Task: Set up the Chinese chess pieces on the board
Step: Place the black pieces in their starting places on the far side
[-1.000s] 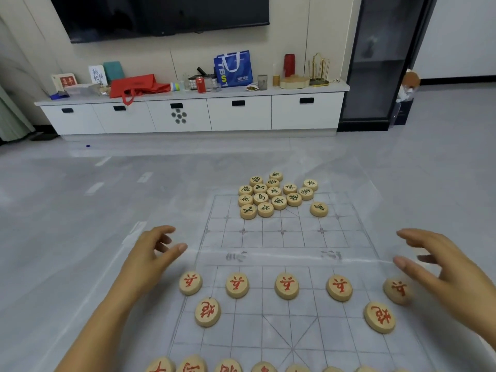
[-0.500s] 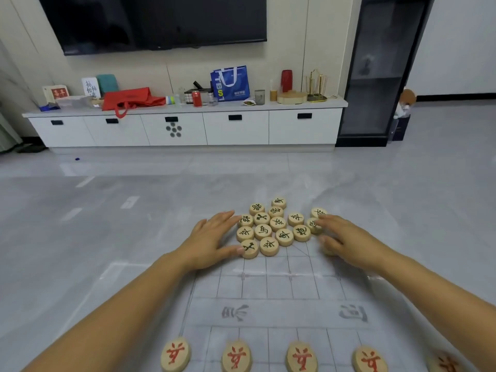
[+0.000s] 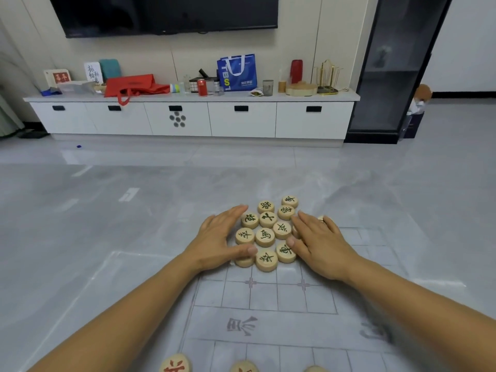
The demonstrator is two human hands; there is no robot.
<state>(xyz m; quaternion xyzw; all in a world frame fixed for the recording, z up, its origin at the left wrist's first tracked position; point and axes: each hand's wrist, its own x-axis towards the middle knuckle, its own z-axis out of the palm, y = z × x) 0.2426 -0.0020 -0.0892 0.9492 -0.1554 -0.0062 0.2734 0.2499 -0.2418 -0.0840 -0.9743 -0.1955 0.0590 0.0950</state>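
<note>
Head view: both hands, left [image 3: 214, 240] & right [image 3: 320, 247], open flat, now pressed closer round black pieces [image 3: 265, 232].

A long white low cabinet [image 3: 188, 119] with black drawer handles stands against the beige wall, below a wall-mounted black flat television screen [image 3: 163, 14]. Its top carries a flat red fabric bag [image 3: 134, 85], a red drinks can [image 3: 202, 87], an upright blue shopping bag with white handles [image 3: 237, 72], a grey cup [image 3: 267, 87], a tall red cylindrical container [image 3: 296, 71] and a gold wire rack [image 3: 327, 76]. A tall black glass-fronted cabinet [image 3: 389, 65] stands just beside the low cabinet. The glossy grey tiled floor [image 3: 107, 210] fills the foreground.
</note>
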